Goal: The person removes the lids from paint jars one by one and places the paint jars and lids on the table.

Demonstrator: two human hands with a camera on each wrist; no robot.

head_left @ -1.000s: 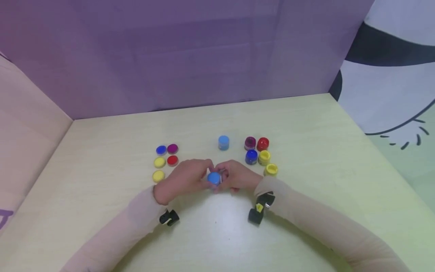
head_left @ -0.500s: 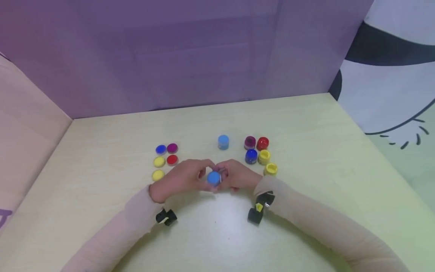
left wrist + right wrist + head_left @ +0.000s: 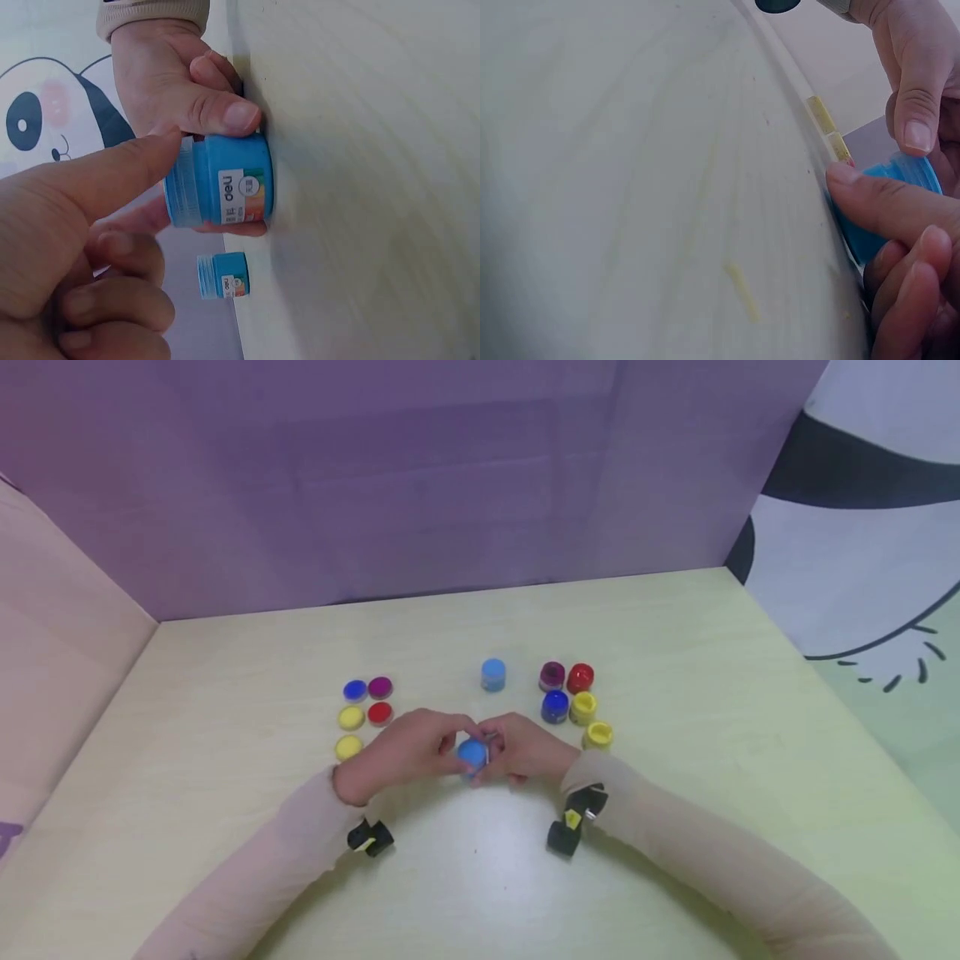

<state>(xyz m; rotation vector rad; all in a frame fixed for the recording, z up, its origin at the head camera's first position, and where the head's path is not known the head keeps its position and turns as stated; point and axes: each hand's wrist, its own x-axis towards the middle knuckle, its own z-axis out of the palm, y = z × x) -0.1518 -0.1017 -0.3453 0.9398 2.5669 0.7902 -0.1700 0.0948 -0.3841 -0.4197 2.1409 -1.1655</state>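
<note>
Between my two hands stands a light blue paint jar (image 3: 238, 180), its screw lid (image 3: 184, 182) on it. My left hand (image 3: 408, 747) pinches the lid between thumb and index finger, the other fingers curled in. From the opposite side, my right hand (image 3: 528, 747) grips the jar's body, its thumb (image 3: 877, 199) along the side. In the head view the hands partly cover this jar. Farther back stands another light blue jar (image 3: 493, 675) with its lid on.
To the right are uncapped jars: purple (image 3: 552, 675), red (image 3: 581, 677), dark blue (image 3: 555, 707) and two yellow ones (image 3: 583, 708). Several loose lids lie left, among them a blue lid (image 3: 355, 691) and a red lid (image 3: 380, 714). A purple wall (image 3: 420, 485) borders the table's back.
My left wrist has shifted slightly left, and the left fingers have moved a little around the lid. The right hand keeps its hold; the other jars and lids stay put.
</note>
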